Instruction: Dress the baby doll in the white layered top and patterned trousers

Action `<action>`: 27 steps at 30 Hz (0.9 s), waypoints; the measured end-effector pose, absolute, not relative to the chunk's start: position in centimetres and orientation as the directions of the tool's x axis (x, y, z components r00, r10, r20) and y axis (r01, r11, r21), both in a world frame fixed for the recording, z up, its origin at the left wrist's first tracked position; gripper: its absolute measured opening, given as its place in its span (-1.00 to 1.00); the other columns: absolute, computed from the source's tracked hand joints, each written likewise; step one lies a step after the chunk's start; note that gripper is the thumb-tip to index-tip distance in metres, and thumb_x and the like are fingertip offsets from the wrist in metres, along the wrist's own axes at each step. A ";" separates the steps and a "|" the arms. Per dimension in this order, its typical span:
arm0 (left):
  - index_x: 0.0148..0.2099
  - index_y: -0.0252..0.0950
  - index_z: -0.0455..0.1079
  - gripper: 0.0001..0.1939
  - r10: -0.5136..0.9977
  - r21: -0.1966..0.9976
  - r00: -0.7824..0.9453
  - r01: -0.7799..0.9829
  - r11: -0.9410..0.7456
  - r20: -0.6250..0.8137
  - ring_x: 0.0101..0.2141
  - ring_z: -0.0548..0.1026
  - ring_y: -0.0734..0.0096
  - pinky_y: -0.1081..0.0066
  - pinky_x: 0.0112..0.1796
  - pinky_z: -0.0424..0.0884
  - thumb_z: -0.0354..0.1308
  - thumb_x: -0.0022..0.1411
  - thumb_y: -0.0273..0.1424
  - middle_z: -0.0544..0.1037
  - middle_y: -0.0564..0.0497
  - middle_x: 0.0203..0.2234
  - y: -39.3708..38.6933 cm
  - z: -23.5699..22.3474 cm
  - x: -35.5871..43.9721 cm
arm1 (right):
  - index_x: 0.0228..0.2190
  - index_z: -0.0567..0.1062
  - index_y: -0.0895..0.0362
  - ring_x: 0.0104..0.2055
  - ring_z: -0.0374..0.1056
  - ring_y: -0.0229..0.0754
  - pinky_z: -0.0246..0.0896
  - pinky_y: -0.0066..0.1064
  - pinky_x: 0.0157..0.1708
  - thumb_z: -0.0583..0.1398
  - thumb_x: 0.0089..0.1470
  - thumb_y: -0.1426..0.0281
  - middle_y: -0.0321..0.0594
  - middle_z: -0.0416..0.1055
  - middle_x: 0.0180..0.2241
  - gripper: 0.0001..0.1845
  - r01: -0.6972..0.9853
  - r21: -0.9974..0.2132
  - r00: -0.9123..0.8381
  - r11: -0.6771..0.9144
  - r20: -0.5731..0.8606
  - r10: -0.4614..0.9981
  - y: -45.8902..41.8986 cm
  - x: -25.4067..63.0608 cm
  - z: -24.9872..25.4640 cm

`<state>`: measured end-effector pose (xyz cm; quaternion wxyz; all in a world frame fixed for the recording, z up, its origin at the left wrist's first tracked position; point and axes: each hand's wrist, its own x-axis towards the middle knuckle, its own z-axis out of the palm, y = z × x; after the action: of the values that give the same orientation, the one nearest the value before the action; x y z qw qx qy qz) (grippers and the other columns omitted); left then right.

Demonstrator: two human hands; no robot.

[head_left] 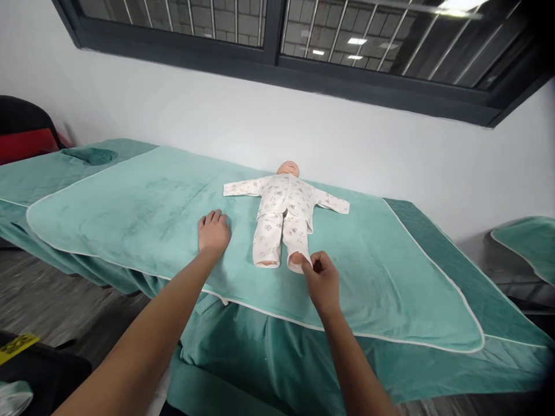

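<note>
A baby doll (288,168) lies on its back on a green padded cover, dressed in a white patterned jacket (286,193) with both sleeves stretched out sideways. Matching white patterned trousers (267,237) are on its legs, and the feet barely show inside the cuffs. My right hand (323,283) pinches the trouser cuff at the leg on the right side of the view. Well to the left of the doll, my left hand (214,231) rests flat on the cover, fingers stretched out and holding nothing.
The green cover (130,202) with white piping lies over a massage bed beside a white wall (195,110). A barred window (277,34) is above. At left stands a black and red chair (26,136); a black case (39,375) sits at lower left. Another green cover (529,242) shows at right.
</note>
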<state>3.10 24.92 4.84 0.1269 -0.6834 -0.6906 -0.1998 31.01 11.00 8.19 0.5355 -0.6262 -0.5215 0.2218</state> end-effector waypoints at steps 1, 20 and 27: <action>0.11 -0.32 0.43 -0.57 0.892 0.097 -0.030 0.995 -0.016 0.451 0.26 0.24 0.10 0.04 0.21 0.10 -0.13 0.30 -0.49 0.38 -0.15 0.23 24.9 4.8 3.1 | -0.57 0.17 0.06 -0.54 -0.01 -0.33 -0.07 -0.46 -0.52 0.24 0.04 0.30 -0.48 0.01 -0.61 -0.66 0.432 -0.895 0.370 0.106 0.284 0.885 10.8 30.9 7.4; 0.12 -0.32 0.42 -0.57 0.891 0.095 -0.030 0.995 -0.015 0.453 0.25 0.25 0.08 0.03 0.21 0.11 -0.13 0.30 -0.49 0.39 -0.15 0.23 24.8 4.9 3.2 | -0.28 0.41 0.06 -0.21 0.29 -0.12 0.22 -0.31 -0.25 0.08 0.14 0.59 -0.20 0.35 -0.27 -0.78 0.711 -0.574 -0.034 0.407 0.551 0.834 11.3 29.6 7.4; 0.13 -0.31 0.42 -0.56 0.896 0.096 -0.038 0.995 -0.005 0.442 0.26 0.25 0.11 0.04 0.22 0.10 -0.13 0.30 -0.48 0.39 -0.14 0.23 24.9 4.9 3.2 | -0.36 0.37 0.07 -0.26 0.27 -0.18 0.21 -0.36 -0.25 0.02 0.13 0.62 -0.23 0.32 -0.31 -0.77 0.695 -0.565 -0.076 0.445 0.558 0.826 10.5 30.1 6.3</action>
<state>3.21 24.87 4.89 0.1274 -0.6818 -0.6936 -0.1945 30.10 10.51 6.31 0.4365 -0.5212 -0.7295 0.0754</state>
